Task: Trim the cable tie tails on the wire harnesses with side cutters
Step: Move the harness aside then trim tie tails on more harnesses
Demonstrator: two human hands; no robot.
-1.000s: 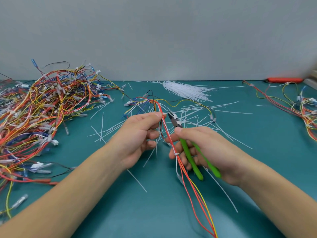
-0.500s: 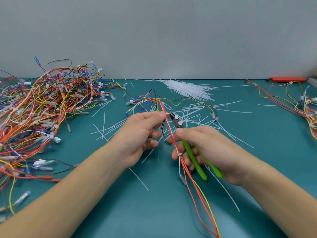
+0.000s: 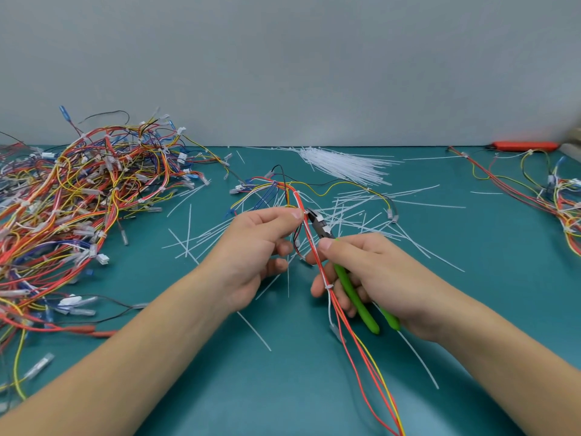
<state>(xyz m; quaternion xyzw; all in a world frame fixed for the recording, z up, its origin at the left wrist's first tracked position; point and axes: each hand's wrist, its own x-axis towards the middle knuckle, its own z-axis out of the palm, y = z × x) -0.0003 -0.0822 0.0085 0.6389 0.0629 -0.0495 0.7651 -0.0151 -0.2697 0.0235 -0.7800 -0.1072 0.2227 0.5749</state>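
Note:
My left hand [image 3: 257, 247] pinches a wire harness [image 3: 317, 262] of red, yellow and white wires between thumb and forefinger, above the teal table. My right hand [image 3: 371, 272] grips green-handled side cutters [image 3: 352, 291]. Their metal jaws [image 3: 316, 220] point up and left and touch the harness just beside my left fingertips. A white cable tie [image 3: 329, 287] wraps the harness lower down, in front of my right fingers. The harness runs on toward the bottom edge of the view.
A big tangle of harnesses [image 3: 78, 209] fills the left of the table. More harnesses [image 3: 559, 196] lie at the right edge. A bundle of white cable ties [image 3: 342, 165] lies at the back, cut tails [image 3: 361, 212] are strewn around the hands, and an orange tool [image 3: 522, 146] lies far right.
The cutter jaws have closed in on the harness next to my left fingertips. Both hands have shifted a little to the right along with the harness.

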